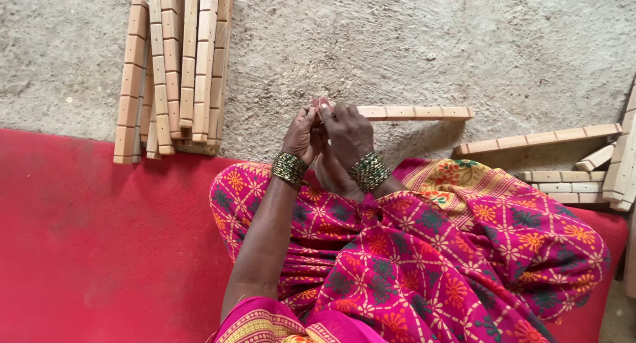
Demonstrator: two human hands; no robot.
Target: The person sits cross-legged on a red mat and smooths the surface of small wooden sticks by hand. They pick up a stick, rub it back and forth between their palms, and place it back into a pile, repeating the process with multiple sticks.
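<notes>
rough grey concrete floor (397, 38), red mat (99, 250) over its near part, stack of notched wooden sticks (173, 71) upper left overlapping mat edge, more wooden sticks (583, 164) at right

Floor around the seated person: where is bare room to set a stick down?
Bare concrete lies between the stick stack and the held stick, and above it. The red mat left of the knee is bare. The loose sticks crowd the right edge.

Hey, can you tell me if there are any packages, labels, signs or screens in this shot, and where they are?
None in view: no package, label, sign or screen. Only plain grooved wooden sticks stacked on the concrete floor, more sticks at right, one stick held by both hands, and a red mat.
</notes>
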